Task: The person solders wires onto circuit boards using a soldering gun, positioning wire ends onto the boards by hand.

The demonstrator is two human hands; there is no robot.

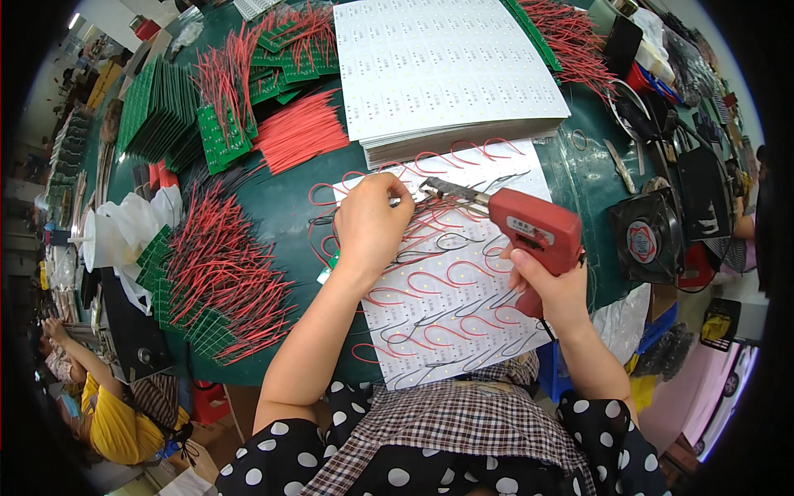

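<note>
My right hand point(550, 285) is wrapped round the grip of a red soldering gun point(538, 227). Its metal tip point(430, 186) points left, close to the fingertips of my left hand point(374, 219). Those fingers are pinched together over a white circuit board sheet point(447, 318); what they hold is too small to make out. Looped red wires point(467, 273) and dark wires point(430, 347) run in rows across the sheet. Some wires lie around and beneath my left hand.
A thick stack of white board sheets point(451, 74) stands beyond the work. To the left lie red wires point(302, 132), green boards point(149, 107) and a heap of wired boards point(219, 264). A black fan point(649, 236) and tweezers point(620, 165) are at right. Another person point(124, 417) sits at far left.
</note>
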